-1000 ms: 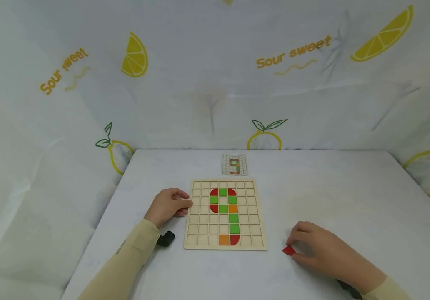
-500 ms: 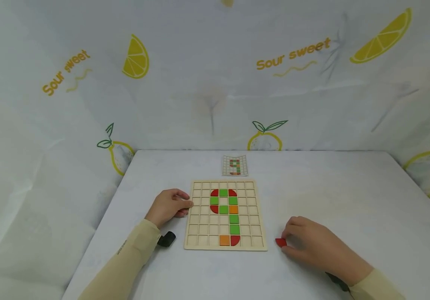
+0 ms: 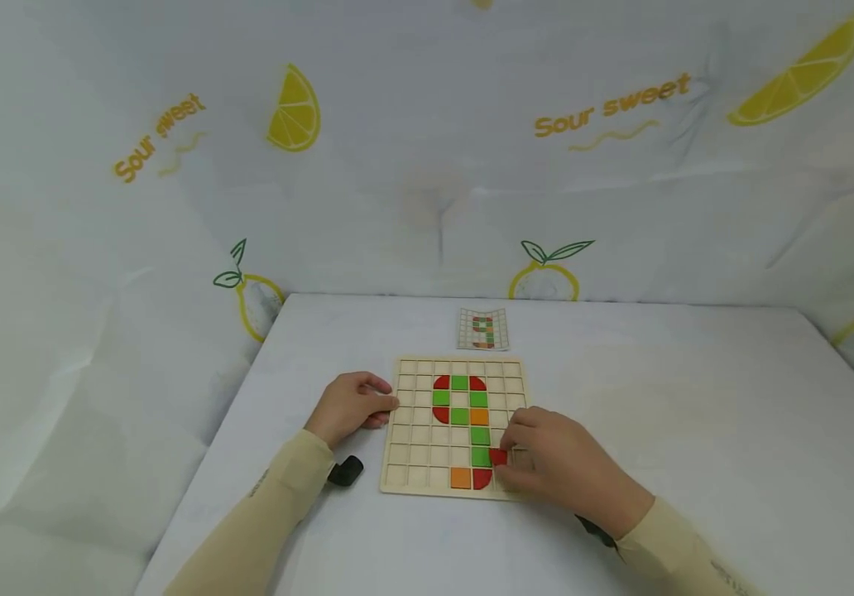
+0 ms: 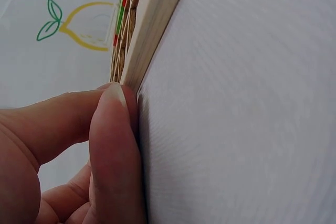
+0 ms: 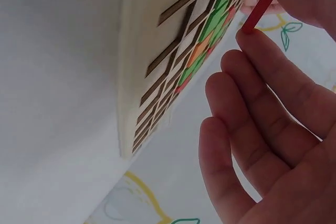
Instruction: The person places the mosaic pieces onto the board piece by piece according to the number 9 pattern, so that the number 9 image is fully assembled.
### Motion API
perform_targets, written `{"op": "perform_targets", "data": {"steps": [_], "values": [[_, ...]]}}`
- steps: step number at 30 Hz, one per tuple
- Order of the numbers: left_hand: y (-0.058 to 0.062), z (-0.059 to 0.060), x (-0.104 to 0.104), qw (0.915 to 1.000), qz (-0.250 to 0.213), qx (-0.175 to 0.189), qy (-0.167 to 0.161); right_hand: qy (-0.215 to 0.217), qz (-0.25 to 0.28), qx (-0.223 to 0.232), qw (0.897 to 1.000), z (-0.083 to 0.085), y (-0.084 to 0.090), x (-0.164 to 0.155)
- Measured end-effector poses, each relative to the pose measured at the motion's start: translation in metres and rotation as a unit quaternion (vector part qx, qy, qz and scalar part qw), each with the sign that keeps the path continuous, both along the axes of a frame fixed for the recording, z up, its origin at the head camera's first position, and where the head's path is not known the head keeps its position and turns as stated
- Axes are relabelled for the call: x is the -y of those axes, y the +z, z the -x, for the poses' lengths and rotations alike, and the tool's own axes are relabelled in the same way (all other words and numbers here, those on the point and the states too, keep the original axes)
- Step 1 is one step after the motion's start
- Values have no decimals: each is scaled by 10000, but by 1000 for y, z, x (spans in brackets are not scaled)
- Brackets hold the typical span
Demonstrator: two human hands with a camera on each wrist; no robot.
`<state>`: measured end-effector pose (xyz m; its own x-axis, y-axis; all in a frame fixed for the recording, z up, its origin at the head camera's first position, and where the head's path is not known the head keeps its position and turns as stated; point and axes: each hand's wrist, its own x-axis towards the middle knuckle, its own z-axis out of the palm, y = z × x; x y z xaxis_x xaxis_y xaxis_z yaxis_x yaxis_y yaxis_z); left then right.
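Observation:
A wooden grid board (image 3: 419, 454) lies flat on the white table, with green, orange and red tiles forming a 9 shape. My left hand (image 3: 351, 407) holds the board's left edge, thumb and index fingertips together there in the left wrist view. Above the board's lower right part, my right hand (image 3: 564, 465) pinches a red rounded-corner tile (image 5: 258, 11) between thumb and index finger. The other fingers stay apart from it, loosely bent. In the right wrist view the tile is tilted and held clear of the board. My right hand hides some right-hand cells.
A small pattern card (image 3: 500, 329) showing the same 9 lies behind the board. Black wrist pieces (image 3: 347, 471) show under the sleeves. A white cloth (image 3: 427, 207) with lemon prints hangs behind the table.
My right hand has carried the red tile left from the bare table to over the board. The left hand stays at the board's edge. The head view has shifted slightly.

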<state>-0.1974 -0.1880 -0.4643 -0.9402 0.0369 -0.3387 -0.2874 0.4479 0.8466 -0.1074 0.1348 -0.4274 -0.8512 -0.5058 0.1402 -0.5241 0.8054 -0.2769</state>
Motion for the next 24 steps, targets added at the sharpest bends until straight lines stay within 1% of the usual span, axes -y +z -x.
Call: {"op": "perform_targets", "data": {"steps": [5,12,17,24], "values": [[-1,3,-5,9999,44,46,-125,257,43,-201,9995,4,-4,19],[1,3,-4,9999,30,93,-81,580,74,-71,9983,8,-7,42],[1,2,-2,9999,24,61,-101,812,-48,-123,9966,10,-9,55],[0,3,2,10000,18,29,-87,800,-181,29,9966,11,-13,65]]}}
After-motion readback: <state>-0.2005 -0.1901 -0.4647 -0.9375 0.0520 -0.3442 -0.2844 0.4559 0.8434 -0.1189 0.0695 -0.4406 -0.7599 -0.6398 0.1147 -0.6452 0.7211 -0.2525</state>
